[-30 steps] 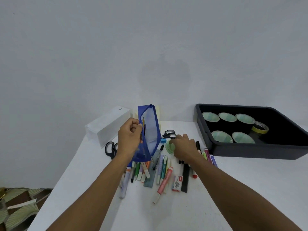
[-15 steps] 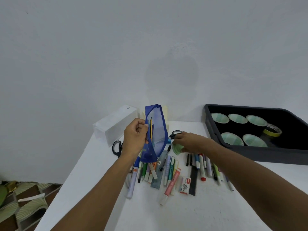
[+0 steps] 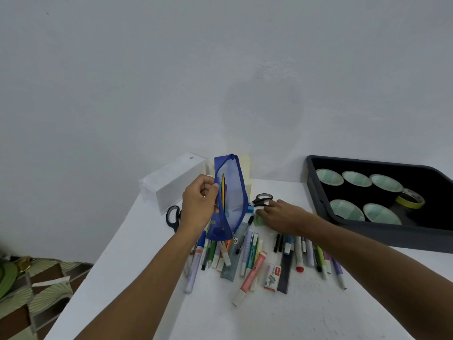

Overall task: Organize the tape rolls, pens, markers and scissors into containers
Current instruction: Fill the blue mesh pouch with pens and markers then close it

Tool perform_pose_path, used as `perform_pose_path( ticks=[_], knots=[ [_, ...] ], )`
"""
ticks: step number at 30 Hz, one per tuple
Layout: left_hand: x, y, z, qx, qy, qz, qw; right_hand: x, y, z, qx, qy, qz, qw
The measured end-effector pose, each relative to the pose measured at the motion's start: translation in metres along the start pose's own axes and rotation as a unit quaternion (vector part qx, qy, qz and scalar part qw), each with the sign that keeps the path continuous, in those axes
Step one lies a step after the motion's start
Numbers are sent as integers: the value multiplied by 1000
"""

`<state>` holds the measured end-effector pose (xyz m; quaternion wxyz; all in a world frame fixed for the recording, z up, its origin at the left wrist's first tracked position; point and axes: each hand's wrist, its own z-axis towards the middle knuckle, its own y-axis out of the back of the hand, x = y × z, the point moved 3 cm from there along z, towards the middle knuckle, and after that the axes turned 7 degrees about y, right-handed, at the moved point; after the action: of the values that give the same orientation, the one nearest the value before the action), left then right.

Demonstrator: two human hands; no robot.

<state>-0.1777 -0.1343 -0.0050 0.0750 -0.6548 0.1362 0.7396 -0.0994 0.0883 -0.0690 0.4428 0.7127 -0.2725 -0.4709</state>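
My left hand (image 3: 199, 204) holds a blue mesh zipper pouch (image 3: 232, 192) upright by its open edge; a pencil and other items show inside. My right hand (image 3: 282, 215) rests flat on the table over a small green tape roll (image 3: 257, 219), fingertips touching the black-handled scissors (image 3: 262, 199) just behind. A second pair of black scissors (image 3: 172, 217) lies left of my left wrist. Several pens and markers (image 3: 252, 256) lie in a row on the white table (image 3: 245, 315). The black bin (image 3: 318, 192) at right holds several tape rolls and a yellow tape roll (image 3: 410, 198).
A white box (image 3: 171, 182) stands at the back left against the wall. A staples box (image 3: 272, 277) and a dark ruler (image 3: 285, 273) lie among the pens. The table's left edge drops to a patterned floor (image 3: 36, 290).
My right hand slid back from the pens toward the scissors, with the green tape roll under it. The left hand kept the pouch upright. The camera shifted slightly left.
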Motion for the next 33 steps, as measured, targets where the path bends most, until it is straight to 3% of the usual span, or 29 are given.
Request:
perform_pose_path(
  ticks=[5, 9, 11, 13, 16, 18, 21, 24, 25, 27, 29, 33],
  knots=[
    [0, -2, -2, 0, -2, 1, 1000, 4, 7, 9, -54, -73, 44, 995],
    [-2, -2, -2, -7, -5, 6, 1000, -11, 18, -2, -112, -234, 136, 956],
    [-2, -2, -3, -11, -7, 8, 1000, -21, 26, -13, -183, -340, 238, 891],
    [-2, -2, -4, -15, -9, 12, 1000, -26, 39, -23, -305, -400, 372, 780],
    [-3, -4, -5, -19, -16, 19, 1000, -19, 73, -27, -427, -375, 527, 631],
    [-4, -7, -5, -22, -17, 22, 999, -11, 95, -20, -446, -334, 583, 591],
    [-5, -9, -6, -23, -17, 24, 999, -5, 111, -5, -425, -306, 602, 602],
    [-6, -3, -7, -25, -15, 19, 999, -11, 91, 1, -427, -368, 498, 659],
    [-5, 1, -8, -28, -11, 16, 999, -12, 78, 5, -389, -377, 462, 702],
    [-3, 8, -9, -32, -5, 9, 999, -8, 47, 16, -225, -351, 398, 817],
    [0, 15, -8, -38, -3, 3, 999, 1, 22, 28, -97, -284, 348, 888],
    [3, 28, -8, -50, 3, 5, 999, 15, 10, 36, -83, -258, 331, 904]
  ],
)
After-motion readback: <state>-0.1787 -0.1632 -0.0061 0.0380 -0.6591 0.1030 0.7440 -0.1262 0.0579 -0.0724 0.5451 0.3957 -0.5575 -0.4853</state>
